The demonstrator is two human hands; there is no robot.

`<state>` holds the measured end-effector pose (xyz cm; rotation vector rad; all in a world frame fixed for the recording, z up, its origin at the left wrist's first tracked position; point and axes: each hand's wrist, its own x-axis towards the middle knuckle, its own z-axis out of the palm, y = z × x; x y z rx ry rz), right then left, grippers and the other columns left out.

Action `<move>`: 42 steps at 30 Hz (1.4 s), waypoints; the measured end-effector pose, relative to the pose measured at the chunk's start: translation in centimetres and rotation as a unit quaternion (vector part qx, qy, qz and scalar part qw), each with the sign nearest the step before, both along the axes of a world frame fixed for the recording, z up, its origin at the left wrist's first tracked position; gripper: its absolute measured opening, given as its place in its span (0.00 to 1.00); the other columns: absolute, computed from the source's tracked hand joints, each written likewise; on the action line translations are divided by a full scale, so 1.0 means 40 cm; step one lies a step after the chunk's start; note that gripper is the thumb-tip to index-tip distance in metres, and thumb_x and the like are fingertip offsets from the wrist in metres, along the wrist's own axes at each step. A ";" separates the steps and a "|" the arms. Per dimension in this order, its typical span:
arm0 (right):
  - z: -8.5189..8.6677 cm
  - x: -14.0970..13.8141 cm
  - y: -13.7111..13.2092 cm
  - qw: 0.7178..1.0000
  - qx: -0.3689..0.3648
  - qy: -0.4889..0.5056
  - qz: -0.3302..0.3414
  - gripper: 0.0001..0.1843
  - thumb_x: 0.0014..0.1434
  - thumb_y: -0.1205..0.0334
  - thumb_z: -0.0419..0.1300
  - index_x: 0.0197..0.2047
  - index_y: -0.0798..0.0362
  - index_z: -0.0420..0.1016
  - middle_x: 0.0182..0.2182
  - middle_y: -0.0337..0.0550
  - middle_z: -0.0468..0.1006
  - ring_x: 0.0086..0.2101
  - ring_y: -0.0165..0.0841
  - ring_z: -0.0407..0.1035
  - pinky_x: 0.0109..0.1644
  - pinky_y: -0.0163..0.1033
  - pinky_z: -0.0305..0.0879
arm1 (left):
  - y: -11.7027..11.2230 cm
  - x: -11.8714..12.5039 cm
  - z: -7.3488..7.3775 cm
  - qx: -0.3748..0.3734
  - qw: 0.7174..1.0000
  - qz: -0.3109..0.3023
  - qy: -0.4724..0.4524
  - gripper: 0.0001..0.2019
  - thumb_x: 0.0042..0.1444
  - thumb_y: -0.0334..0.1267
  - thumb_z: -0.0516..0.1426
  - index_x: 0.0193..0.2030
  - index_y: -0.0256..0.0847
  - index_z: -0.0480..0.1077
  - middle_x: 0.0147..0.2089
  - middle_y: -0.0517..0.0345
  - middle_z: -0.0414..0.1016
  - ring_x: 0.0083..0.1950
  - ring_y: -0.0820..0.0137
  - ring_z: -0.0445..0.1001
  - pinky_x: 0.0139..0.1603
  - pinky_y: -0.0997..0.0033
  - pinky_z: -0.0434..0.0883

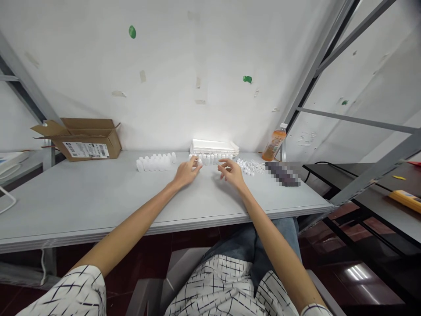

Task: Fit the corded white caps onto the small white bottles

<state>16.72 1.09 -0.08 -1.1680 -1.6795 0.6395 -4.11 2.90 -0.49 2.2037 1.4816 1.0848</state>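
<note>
as the left hand (187, 172) rests at the end of a row of white bottles (210, 159), its fingers (196, 163) curl in and pinch a small white piece (199, 162), too small to tell whether it is a cap or something else. the right hand (232, 172) stands apart, open, its fingers loosely spread and bent, just above the table (98, 206) and near the same row, holding nothing. a 2nd row of bottles (154, 163) stands to the left, a heap of small white parts (250, 167) lies to the right, and a white foam tray (213, 147) sits behind. further along are a cardboard box (79, 140) and an orange drink bottle (273, 142).
</note>
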 end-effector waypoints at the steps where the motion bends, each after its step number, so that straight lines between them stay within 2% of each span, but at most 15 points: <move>1: -0.006 0.000 0.001 0.997 0.020 -0.077 -0.020 0.11 0.57 0.59 0.56 0.41 0.53 0.74 0.30 0.40 0.76 0.24 0.29 0.69 0.29 0.34 0.60 | 0.011 -0.011 -0.002 0.001 1.000 0.018 -0.024 0.16 0.58 0.43 0.54 0.52 0.43 0.65 0.47 0.54 0.79 0.46 0.63 0.77 0.48 0.66 0.69; 4: -0.021 -0.002 -0.001 0.956 0.064 -0.284 -0.037 0.10 0.56 0.67 0.53 0.32 0.54 0.76 0.30 0.43 0.77 0.30 0.31 0.69 0.34 0.35 0.56 | 0.038 -0.038 -0.010 0.001 0.996 0.061 -0.061 0.13 0.55 0.44 0.56 0.46 0.42 0.68 0.44 0.55 0.80 0.46 0.65 0.77 0.45 0.69 0.70; 7: -0.027 -0.005 -0.004 0.935 0.069 -0.346 -0.038 0.12 0.58 0.68 0.52 0.34 0.54 0.77 0.32 0.44 0.79 0.31 0.31 0.68 0.34 0.34 0.54 | 0.051 -0.052 -0.016 -0.006 0.994 0.090 -0.062 0.11 0.53 0.44 0.57 0.41 0.41 0.69 0.40 0.56 0.80 0.44 0.66 0.77 0.44 0.71 0.69; 12: -0.025 0.001 -0.004 0.930 0.060 -0.359 -0.049 0.12 0.59 0.67 0.52 0.35 0.54 0.78 0.33 0.43 0.80 0.32 0.32 0.69 0.33 0.34 0.53 | 0.046 -0.050 -0.015 -0.027 0.988 0.153 -0.018 0.10 0.51 0.47 0.58 0.34 0.43 0.69 0.37 0.58 0.79 0.40 0.65 0.76 0.42 0.69 0.67; 18: -0.021 0.002 -0.006 0.928 0.054 -0.366 -0.049 0.12 0.59 0.66 0.52 0.35 0.54 0.78 0.34 0.44 0.80 0.34 0.33 0.70 0.34 0.35 0.54 | 0.042 -0.048 -0.007 -0.064 0.970 0.233 0.032 0.13 0.50 0.50 0.57 0.29 0.43 0.68 0.37 0.54 0.79 0.41 0.60 0.75 0.37 0.67 0.65; 25: -0.024 0.004 -0.002 0.926 0.049 -0.370 -0.048 0.12 0.59 0.66 0.53 0.35 0.53 0.78 0.34 0.44 0.80 0.35 0.33 0.70 0.34 0.35 0.53 | 0.042 -0.039 -0.010 -0.075 0.968 0.237 0.048 0.13 0.48 0.51 0.57 0.30 0.43 0.70 0.37 0.54 0.79 0.41 0.58 0.75 0.37 0.66 0.65; 33: -0.021 0.002 -0.002 0.924 0.046 -0.377 -0.045 0.12 0.59 0.66 0.53 0.34 0.53 0.79 0.33 0.44 0.80 0.34 0.33 0.69 0.34 0.35 0.54 | 0.037 -0.022 -0.012 -0.077 0.963 0.242 0.090 0.14 0.50 0.50 0.55 0.26 0.42 0.69 0.31 0.51 0.78 0.38 0.57 0.75 0.36 0.63 0.66; 42: -0.020 0.002 -0.004 0.923 0.037 -0.380 -0.044 0.12 0.58 0.66 0.53 0.35 0.52 0.79 0.34 0.44 0.80 0.35 0.34 0.69 0.33 0.35 0.53 | 0.051 -0.022 -0.007 -0.084 0.957 0.252 0.117 0.15 0.52 0.50 0.53 0.27 0.41 0.71 0.32 0.48 0.78 0.39 0.54 0.75 0.38 0.62 0.66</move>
